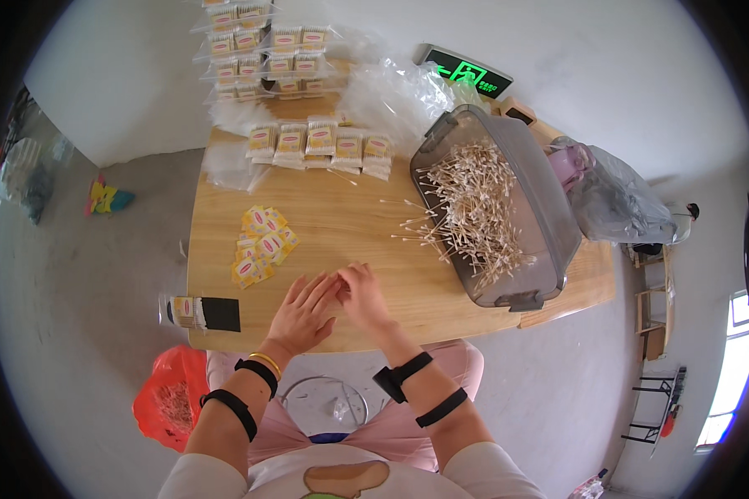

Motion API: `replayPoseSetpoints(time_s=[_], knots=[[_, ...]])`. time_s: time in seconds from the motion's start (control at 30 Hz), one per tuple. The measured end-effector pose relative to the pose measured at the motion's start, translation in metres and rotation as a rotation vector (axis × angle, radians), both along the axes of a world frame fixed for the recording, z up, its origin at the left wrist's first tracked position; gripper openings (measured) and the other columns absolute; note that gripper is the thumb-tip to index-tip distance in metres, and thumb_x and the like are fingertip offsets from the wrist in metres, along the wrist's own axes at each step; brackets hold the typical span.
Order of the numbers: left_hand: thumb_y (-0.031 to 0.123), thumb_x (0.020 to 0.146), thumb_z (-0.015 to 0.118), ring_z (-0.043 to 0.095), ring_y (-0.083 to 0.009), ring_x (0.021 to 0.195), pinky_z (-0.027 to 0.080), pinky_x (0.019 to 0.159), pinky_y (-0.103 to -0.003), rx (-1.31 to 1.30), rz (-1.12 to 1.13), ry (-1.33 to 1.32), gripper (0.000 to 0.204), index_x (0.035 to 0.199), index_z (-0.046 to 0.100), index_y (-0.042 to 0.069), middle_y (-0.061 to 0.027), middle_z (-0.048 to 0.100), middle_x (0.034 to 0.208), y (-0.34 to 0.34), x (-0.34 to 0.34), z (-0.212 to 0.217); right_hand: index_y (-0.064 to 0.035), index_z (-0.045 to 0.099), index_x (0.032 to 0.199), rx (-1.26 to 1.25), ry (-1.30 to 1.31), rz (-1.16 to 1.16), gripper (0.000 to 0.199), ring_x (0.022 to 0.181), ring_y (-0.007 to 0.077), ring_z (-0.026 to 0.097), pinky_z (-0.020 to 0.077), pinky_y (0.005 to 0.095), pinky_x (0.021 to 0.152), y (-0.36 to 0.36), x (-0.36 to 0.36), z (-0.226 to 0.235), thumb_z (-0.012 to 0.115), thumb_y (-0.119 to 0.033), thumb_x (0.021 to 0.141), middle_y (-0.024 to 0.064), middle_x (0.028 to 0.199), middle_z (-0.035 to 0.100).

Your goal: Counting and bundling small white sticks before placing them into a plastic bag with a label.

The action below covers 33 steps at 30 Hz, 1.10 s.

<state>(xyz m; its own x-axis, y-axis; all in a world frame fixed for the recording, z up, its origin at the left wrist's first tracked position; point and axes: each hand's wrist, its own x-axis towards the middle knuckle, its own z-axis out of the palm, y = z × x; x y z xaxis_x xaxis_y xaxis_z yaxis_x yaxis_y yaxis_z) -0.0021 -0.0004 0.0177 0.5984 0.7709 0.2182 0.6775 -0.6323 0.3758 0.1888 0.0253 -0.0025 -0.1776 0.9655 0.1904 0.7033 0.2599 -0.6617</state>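
Note:
Over the front part of the wooden table [349, 229], my two hands meet at the fingertips. My left hand [301, 316] is stretched out flat, palm down, its fingers pointing to my right hand. The fingers of my right hand [362, 297] are bent and pinched together; whatever they hold, if anything, is hidden. Just beyond my left hand lies a loose pile of small yellow and white printed cards [264, 244]. To the right, a tilted grey plastic bin [549, 220] holds a heap of cotton swabs [478, 208], some spilling over its near-left rim onto the tabletop.
Packs of cotton swabs [321, 140] stand in a row farther back, with bagged packs [250, 41] stacked behind. Clear plastic bags [391, 96] lie beside them. A black strip with a swab pack [195, 313] is at the left edge. A red bag [173, 395] sits below.

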Motion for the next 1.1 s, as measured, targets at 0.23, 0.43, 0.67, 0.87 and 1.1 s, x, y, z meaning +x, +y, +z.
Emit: replayPoseSetpoints(time_s=[0.23,0.43,0.67,0.87,1.1], knots=[[0.044,0.098,0.053,0.023,-0.0276,0.153,0.014,0.126,-0.050,-0.049,-0.001,0.169,0.074,0.156,0.031,0.004,-0.0119,0.030,0.164,0.005,0.006,-0.008,-0.0110,0.067,0.100,0.142,-0.330,-0.311,0.016,0.101,0.0337,0.055,0.0458,0.0459,0.091,0.049,0.114,0.033,0.073,-0.011,0.085,0.0102,0.099,0.059],[0.047,0.098,0.051,0.020,-0.0266,0.154,0.012,0.127,-0.048,-0.106,0.029,0.143,0.078,0.158,0.027,0.003,-0.0120,0.028,0.165,0.005,0.005,-0.005,-0.0108,0.068,0.086,0.092,-0.369,-0.232,0.010,0.100,0.0328,0.056,0.0465,0.0442,0.089,0.064,0.115,0.024,0.077,-0.012,0.081,0.0098,0.098,0.059],[0.047,0.100,0.047,0.020,-0.0250,0.155,0.012,0.127,-0.046,-0.077,0.030,0.186,0.077,0.158,0.026,0.001,-0.0110,0.027,0.165,0.006,0.008,-0.001,-0.0089,0.067,0.086,-0.022,-0.128,-0.079,0.011,0.100,0.0336,0.057,0.0494,0.0445,0.082,0.014,0.012,0.005,0.075,-0.009,0.079,0.0108,0.099,0.062],[0.040,0.097,0.055,0.023,-0.0271,0.154,0.014,0.126,-0.048,-0.083,0.026,0.148,0.075,0.156,0.030,0.002,-0.0130,0.030,0.163,0.004,0.004,-0.006,-0.0098,0.063,0.102,0.129,-0.082,-0.258,0.027,0.101,0.0345,0.056,0.0466,0.0466,0.087,-0.014,0.039,0.019,0.078,-0.014,0.079,0.0101,0.101,0.061],[0.039,0.096,0.055,0.023,-0.0265,0.154,0.015,0.126,-0.048,-0.086,0.010,0.118,0.074,0.155,0.032,0.001,-0.0130,0.031,0.163,0.006,0.007,-0.003,-0.0118,0.065,0.098,0.098,-0.210,-0.517,0.022,0.094,0.0323,0.057,0.0448,0.0476,0.085,-0.026,0.125,0.008,0.077,-0.013,0.080,0.0086,0.093,0.062]])
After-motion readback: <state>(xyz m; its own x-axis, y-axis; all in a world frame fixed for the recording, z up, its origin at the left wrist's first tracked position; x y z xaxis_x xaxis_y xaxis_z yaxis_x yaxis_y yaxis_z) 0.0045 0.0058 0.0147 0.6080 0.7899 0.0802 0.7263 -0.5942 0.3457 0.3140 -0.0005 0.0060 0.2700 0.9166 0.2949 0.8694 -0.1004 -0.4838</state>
